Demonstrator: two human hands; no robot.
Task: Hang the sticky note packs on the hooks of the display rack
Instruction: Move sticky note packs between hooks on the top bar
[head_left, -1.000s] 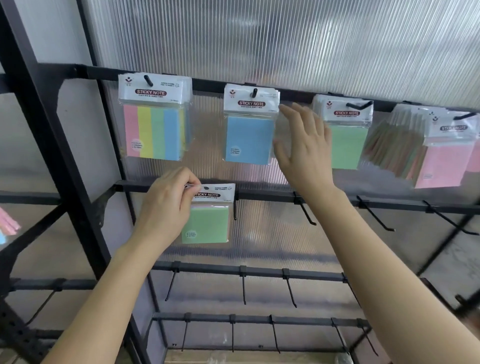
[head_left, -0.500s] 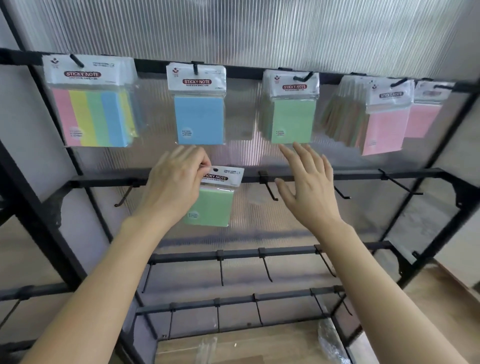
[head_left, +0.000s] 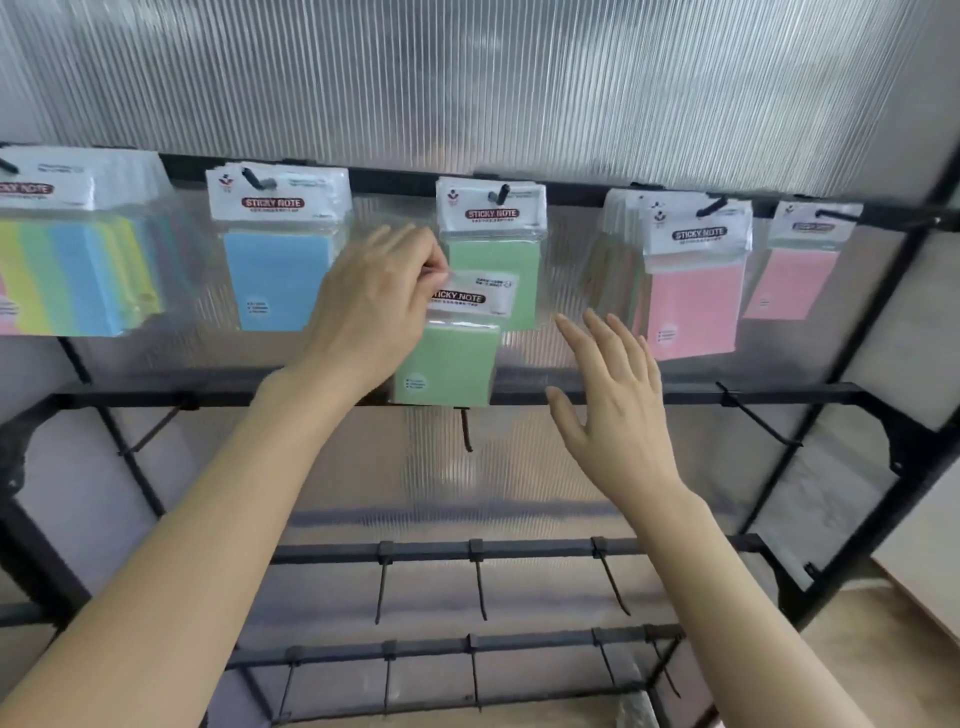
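Two bare forearms reach up from the bottom edge. The right hand (head_left: 608, 395), at three o'clock from the middle of the view, is spread with straight fingers and holds nothing. At its ten o'clock, the left hand (head_left: 374, 306) has its fingers curled and pinches the left end of the white header card of a green pack (head_left: 447, 364). That pack hangs from the pinch, slightly tilted, and its lower edge covers part of the second rail (head_left: 675, 397) of the black rack (head_left: 852, 467).

A hook (head_left: 466, 431) points down just below the pack, at six o'clock. Two lower rails carry more hooks.

Further back, the top rail (head_left: 395, 182) holds a row of hung packs. At one o'clock from the held pack, and partly behind it, is a second green pack (head_left: 491, 213). A blue pack (head_left: 278, 275) is at nine o'clock from that one, and a striped pack (head_left: 67, 275) is further left. A pink pack (head_left: 693, 306) and a smaller pink pack (head_left: 795, 280) hang at three o'clock. A ribbed clear panel (head_left: 467, 78) stands behind everything.
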